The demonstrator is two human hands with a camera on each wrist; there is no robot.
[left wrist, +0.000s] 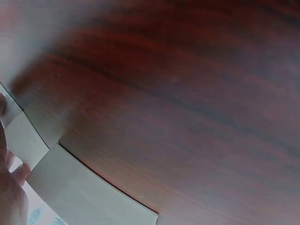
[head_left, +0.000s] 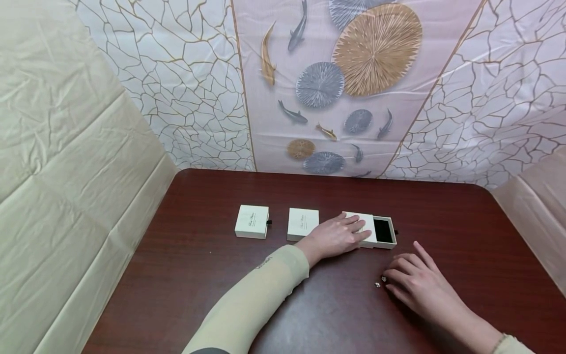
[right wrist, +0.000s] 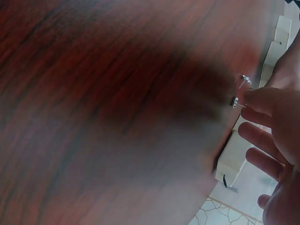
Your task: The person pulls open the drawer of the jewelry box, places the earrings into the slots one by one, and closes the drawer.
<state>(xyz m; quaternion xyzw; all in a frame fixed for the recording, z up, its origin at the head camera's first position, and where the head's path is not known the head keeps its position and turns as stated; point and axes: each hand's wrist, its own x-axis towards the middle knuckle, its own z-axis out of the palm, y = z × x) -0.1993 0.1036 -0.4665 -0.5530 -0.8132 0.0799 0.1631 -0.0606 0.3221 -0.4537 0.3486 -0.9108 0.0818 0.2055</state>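
My left hand [head_left: 338,236] lies across the sleeve of the rightmost small white box [head_left: 366,221], its fingers spread over the top. That box's drawer [head_left: 384,231] is slid out to the right and shows a black lining. At the front right, my right hand [head_left: 426,287] pinches a small sparkling stud earring [right wrist: 235,102] by its thin post, between thumb and index fingertip. A second stud earring [head_left: 378,284] lies on the table just left of those fingertips. In the right wrist view the other fingers are spread apart.
Two more white boxes stand in line to the left: a middle box [head_left: 303,221], near my left wrist, and a left box [head_left: 252,221] with a black tab on its right side. They sit on a dark red-brown table [head_left: 199,295]. A patterned cloth [head_left: 199,88] hangs behind.
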